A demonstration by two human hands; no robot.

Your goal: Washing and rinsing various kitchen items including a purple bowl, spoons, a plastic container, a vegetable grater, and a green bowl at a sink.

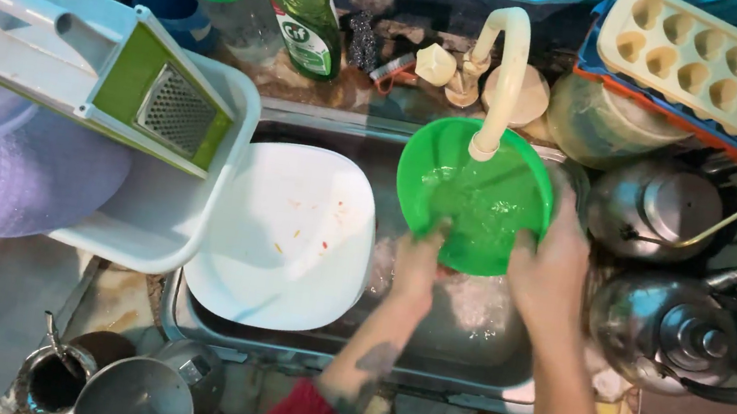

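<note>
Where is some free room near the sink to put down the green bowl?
Little is bare. The only open patches are the inside of the white square plate and the soapy sink bottom below the green plastic bowl that both hands hold. Right of the sink, two steel kettles crowd the counter; left, a white tub with a grater.

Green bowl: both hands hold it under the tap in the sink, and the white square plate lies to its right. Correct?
Not quite. In the head view the white square plate lies left of the green bowl. Left hand and right hand do hold it under the tap.
</note>
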